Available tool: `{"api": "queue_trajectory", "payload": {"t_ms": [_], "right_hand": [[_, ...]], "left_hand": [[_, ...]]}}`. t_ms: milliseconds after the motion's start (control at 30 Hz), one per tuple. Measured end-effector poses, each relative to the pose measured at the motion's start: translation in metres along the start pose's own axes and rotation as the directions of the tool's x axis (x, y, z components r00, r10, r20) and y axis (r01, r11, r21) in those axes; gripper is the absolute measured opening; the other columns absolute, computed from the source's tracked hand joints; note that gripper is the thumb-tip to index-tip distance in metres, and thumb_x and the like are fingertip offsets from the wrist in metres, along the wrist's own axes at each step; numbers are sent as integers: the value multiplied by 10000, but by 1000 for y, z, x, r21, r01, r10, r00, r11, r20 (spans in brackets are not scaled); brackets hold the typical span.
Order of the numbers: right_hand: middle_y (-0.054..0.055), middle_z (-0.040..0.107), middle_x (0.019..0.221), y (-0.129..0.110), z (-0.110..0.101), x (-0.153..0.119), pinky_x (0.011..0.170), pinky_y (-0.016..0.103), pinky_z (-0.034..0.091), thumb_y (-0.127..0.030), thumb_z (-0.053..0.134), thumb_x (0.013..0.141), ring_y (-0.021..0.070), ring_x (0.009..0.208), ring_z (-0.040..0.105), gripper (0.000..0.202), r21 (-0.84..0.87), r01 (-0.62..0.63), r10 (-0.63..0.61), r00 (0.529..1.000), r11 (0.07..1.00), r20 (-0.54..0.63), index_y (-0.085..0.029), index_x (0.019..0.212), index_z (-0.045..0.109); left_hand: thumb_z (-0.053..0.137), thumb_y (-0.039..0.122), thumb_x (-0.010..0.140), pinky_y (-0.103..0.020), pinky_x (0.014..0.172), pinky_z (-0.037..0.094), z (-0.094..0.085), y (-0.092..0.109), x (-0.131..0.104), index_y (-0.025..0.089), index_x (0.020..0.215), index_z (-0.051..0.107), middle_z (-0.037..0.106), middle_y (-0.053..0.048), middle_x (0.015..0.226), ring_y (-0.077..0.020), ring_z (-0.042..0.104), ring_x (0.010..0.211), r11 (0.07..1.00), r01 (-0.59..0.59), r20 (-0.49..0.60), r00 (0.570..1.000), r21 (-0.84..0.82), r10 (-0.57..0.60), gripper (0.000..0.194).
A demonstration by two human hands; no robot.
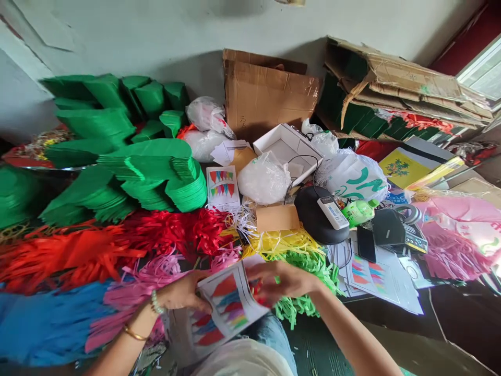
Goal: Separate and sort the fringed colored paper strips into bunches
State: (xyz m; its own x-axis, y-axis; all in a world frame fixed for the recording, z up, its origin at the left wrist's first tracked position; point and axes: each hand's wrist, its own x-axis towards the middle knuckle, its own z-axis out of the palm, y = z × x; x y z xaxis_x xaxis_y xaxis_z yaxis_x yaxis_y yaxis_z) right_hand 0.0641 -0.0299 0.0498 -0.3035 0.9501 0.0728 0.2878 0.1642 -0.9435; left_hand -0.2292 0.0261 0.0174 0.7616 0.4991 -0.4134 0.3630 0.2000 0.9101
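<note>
My left hand [186, 292], with a bead bracelet and a gold bangle on its wrist, grips the left edge of a printed sheet [235, 300] showing rows of coloured shapes. Below that, in front of my lap, is another sheet [207, 331] with similar shapes, its edges blurred. My right hand [282, 279] is closed at the sheet's upper right edge, its fingers curled and blurred. Small red bits show beside those fingers; I cannot make out what they are. Bundles of pink strips [156, 271] and green strips [301, 295] lie just beyond my hands.
Green stacks [152, 162] rise at the back left. Red strips [168, 232], blue strips [47, 324] and yellow strips [282, 243] spread across the surface. A white box [270, 138], plastic bags [264, 177], a green bottle [358, 211] and a phone [366, 244] stand or lie farther off.
</note>
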Motion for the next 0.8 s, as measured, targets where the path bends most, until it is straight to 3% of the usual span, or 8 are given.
{"api": "queue_trajectory", "payload": {"t_ms": [67, 133, 200, 367, 500, 600, 733, 800], "right_hand": [[52, 696, 1077, 1, -26, 1, 826, 341, 535, -406, 644, 884, 217, 973, 660, 317, 96, -24, 39, 986, 995, -161, -272, 1171, 656], [70, 642, 1214, 3, -27, 1, 891, 356, 523, -399, 802, 740, 240, 1090, 618, 682, 206, -4, 84, 922, 978, -379, -288, 1345, 509], [99, 602, 1294, 6, -7, 1, 949, 387, 506, -395, 905, 580, 279, 1159, 588, 982, 325, 34, 86, 933, 945, -349, -267, 1418, 409], [100, 661, 1190, 15, 40, -4, 877, 356, 539, -346, 860, 664, 257, 1001, 662, 886, 462, 10, 189, 904, 887, -384, -225, 1404, 388], [86, 704, 1042, 14, 35, -6, 791, 338, 559, -355, 801, 737, 248, 885, 675, 739, 435, -62, 249, 887, 899, -389, -203, 1361, 435], [96, 643, 1214, 5, 24, 0, 912, 374, 522, -366, 770, 767, 272, 1059, 633, 772, 397, -46, 228, 876, 916, -424, -252, 1420, 372], [71, 462, 1447, -6, 11, 17, 1129, 446, 325, -371, 708, 824, 276, 1393, 358, 814, 295, 18, 130, 871, 955, -475, -325, 1492, 246], [77, 469, 1438, -4, 6, 26, 1128, 461, 322, -380, 698, 831, 287, 1410, 325, 771, 288, 9, 131, 878, 958, -461, -316, 1480, 287]], "left_hand": [[824, 371, 654, -295, 719, 522, 0, 6, -2, 151, 1006, 690, 755, -45, 912, -238, 668, 823, 995, -74, -189, 980, -72, 59, 437], [820, 362, 662, -322, 769, 534, 13, 12, 4, 154, 1013, 684, 756, -59, 950, -247, 677, 861, 976, -175, -400, 910, -134, 108, 430], [837, 351, 644, -341, 782, 545, 33, 19, 17, 145, 1026, 684, 759, -75, 940, -257, 689, 853, 952, -243, -521, 846, -189, 112, 460], [833, 342, 659, -395, 890, 536, 67, 37, 41, 151, 1144, 649, 731, -125, 1086, -296, 678, 997, 869, -415, -540, 812, -269, 221, 553], [841, 391, 638, -385, 847, 548, 61, 52, 47, 153, 1157, 635, 738, -111, 1032, -284, 687, 928, 886, -415, -627, 751, -205, 207, 607], [782, 468, 700, -406, 881, 535, 52, 55, 53, 178, 1225, 602, 729, -103, 1043, -295, 683, 949, 921, -366, -682, 708, -136, 181, 626], [578, 523, 872, -425, 1180, 247, 41, 47, 61, 276, 1455, 359, 515, -88, 1422, -285, 358, 1403, 920, -379, -755, 572, 103, 320, 670], [480, 515, 929, -409, 1217, 117, 34, 42, 63, 283, 1491, 284, 409, -77, 1507, -255, 177, 1479, 917, -360, -739, 568, 171, 361, 639]]}}
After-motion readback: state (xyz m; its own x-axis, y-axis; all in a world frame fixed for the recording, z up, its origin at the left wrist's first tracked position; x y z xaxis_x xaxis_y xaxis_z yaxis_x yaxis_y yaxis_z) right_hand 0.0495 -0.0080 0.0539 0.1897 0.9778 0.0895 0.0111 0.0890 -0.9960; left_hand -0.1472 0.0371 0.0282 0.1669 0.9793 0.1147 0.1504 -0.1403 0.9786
